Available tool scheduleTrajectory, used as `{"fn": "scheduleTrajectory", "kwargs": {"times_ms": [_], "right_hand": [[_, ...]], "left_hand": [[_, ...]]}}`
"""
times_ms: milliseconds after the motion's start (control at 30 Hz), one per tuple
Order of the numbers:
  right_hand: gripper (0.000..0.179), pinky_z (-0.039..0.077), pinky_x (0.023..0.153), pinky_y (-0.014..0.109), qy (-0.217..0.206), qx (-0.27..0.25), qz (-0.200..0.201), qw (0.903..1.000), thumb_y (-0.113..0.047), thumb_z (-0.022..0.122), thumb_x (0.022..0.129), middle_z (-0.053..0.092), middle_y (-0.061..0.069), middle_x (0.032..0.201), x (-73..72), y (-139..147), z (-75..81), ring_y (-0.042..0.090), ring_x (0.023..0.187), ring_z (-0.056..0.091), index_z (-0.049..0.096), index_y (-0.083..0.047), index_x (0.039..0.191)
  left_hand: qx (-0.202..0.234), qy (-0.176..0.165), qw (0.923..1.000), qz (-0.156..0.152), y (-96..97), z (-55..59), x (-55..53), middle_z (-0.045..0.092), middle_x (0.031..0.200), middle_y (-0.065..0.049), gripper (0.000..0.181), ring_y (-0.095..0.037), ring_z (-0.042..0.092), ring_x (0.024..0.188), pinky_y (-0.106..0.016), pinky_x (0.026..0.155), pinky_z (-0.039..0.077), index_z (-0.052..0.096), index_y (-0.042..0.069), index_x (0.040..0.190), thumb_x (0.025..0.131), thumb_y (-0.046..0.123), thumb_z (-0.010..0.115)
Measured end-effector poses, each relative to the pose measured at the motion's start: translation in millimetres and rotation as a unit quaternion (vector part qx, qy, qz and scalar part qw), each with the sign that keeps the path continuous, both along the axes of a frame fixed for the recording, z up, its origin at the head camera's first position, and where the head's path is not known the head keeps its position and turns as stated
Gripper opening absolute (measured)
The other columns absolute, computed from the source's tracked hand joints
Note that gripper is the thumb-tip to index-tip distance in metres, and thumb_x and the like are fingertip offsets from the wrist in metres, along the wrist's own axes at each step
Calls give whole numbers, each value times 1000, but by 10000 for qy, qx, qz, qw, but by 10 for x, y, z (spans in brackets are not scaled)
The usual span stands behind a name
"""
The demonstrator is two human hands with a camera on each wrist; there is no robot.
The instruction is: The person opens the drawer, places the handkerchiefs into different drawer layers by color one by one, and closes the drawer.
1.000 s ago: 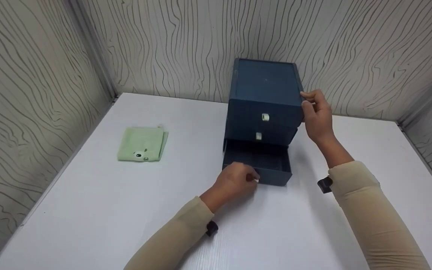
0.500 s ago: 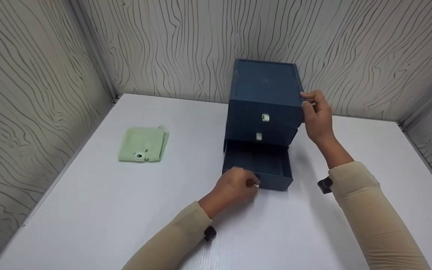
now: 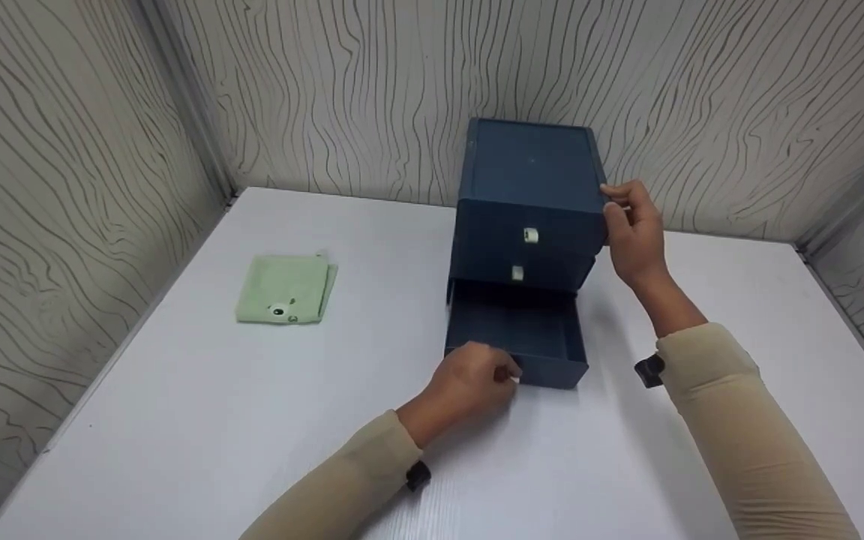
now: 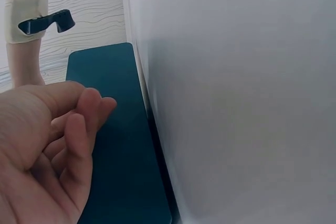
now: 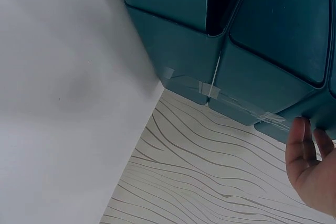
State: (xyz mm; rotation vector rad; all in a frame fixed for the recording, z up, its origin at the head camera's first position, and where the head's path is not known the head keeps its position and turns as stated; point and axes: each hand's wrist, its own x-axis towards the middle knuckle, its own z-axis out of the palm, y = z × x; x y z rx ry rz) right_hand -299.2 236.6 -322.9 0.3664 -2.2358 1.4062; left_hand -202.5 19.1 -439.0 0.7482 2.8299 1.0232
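A dark blue desktop drawer unit (image 3: 528, 247) stands against the back wall, its bottom drawer (image 3: 552, 371) pulled out. No objects show inside the visible part of that drawer. With thumb and fingers, my left hand (image 3: 469, 379) pinches the small white pull tab (image 3: 516, 380) at the drawer's front; the left wrist view shows the fingertips together before the drawer front (image 4: 126, 145), the tab hidden. My right hand (image 3: 636, 236) rests against the unit's upper right side, thumb near the front corner. Straight fingers (image 5: 299, 137) touch the side in the right wrist view.
A folded light green cloth (image 3: 282, 289) with a small animal face lies left of the unit on the white table (image 3: 199, 420). Two upper drawers stay in, each with a pale tab (image 3: 531, 235). Clear tape (image 5: 210, 88) runs across the unit's side.
My left hand has drawn the bottom drawer a little farther out, toward the camera. The right hand keeps its place on the unit, and the cloth lies where it was.
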Motion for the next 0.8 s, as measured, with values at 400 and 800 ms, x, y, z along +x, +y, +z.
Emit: {"fn": "scheduleTrajectory", "kwargs": {"times_ms": [400, 800], "right_hand": [[30, 48, 56, 18, -88, -145, 52, 9998, -16, 38, 97, 51, -9, 82, -154, 96, -138, 6, 61, 48, 55, 1, 117], [33, 45, 55, 17, -6, -2, 48, 10000, -11, 36, 96, 51, -9, 74, -1, 1, -4, 4, 58, 46, 53, 6, 117]], "left_hand": [[-72, 84, 9999, -12, -23, 0, 52, 74, 89, 7, 14, 0, 61, 77, -15, 66, 47, 78, 17, 93, 83, 13, 70], [31, 103, 9999, 118, 4, -14, 130, 74, 89, 9, 15, 1, 62, 79, -15, 67, 48, 78, 18, 92, 82, 12, 69]]}}
